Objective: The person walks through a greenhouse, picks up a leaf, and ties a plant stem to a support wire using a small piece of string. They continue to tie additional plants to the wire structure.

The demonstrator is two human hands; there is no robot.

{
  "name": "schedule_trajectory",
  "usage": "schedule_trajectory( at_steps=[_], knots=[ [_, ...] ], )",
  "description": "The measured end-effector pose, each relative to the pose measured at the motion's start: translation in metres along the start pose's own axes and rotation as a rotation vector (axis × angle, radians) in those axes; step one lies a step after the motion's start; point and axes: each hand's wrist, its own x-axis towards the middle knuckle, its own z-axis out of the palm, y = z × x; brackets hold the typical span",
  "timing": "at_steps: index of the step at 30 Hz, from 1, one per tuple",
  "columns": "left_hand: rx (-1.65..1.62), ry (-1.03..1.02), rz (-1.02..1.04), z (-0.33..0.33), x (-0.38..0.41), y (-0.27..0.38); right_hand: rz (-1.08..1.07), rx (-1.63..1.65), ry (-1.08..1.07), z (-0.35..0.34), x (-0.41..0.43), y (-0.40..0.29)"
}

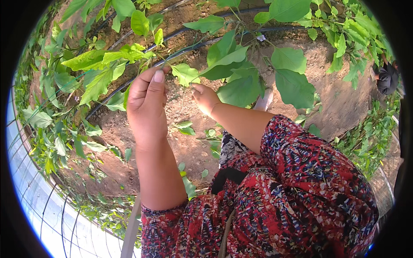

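Note:
My left hand (147,96) is raised among eggplant leaves, with thumb and forefinger pinched on a thin green twine (180,50) at a leafy eggplant shoot (129,55). Lower and to its right, my right hand (205,98) has its fingertips drawn together on a thin strand; whether that is the same twine or a stem is too small to tell. A pale green leaf (185,74) sits between the two hands. Just beyond the right hand grows a larger eggplant plant (240,87) with broad leaves and a pale purple flower (261,38).
Black drip hoses (185,50) curve across the brown soil (113,132) behind my hands. More leafy plants (48,84) grow at the left, beside a wire-grid wall (42,206). A grey post (131,227) stands at lower left. A person in dark clothing (388,79) is at far right.

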Motion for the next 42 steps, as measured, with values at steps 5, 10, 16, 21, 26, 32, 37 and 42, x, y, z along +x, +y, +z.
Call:
schedule_trajectory(
  at_steps=[5, 10, 16, 21, 26, 32, 37, 42],
  knots=[
    [0.026, -0.076, 0.084, 0.019, 0.005, 0.002, -0.155, -0.499, -0.355, 0.020, 0.050, 0.149],
    [-0.091, 0.058, 0.101, 0.006, 0.016, -0.003, 0.167, -0.429, -0.303, -0.107, -0.091, 0.148],
    [-0.087, 0.236, 0.004, -0.010, 0.017, 0.007, 0.529, -0.123, 0.266, -0.310, -0.204, 0.136],
    [-0.015, 0.279, -0.073, -0.010, 0.004, 0.003, 0.594, 0.405, 0.911, -0.410, -0.223, 0.066],
    [0.044, 0.228, -0.067, 0.005, -0.008, 0.005, 0.068, 0.722, 0.559, -0.385, -0.188, -0.051],
    [0.075, 0.211, -0.048, 0.016, -0.030, 0.018, -0.209, 0.503, -0.120, -0.216, -0.146, -0.144],
    [0.103, 0.211, 0.036, 0.028, -0.028, 0.019, -0.188, -0.186, -0.144, -0.080, -0.053, -0.112],
    [0.107, 0.163, 0.087, 0.032, -0.021, 0.009, -0.076, -0.447, -0.208, -0.019, 0.000, -0.008]
  ],
)
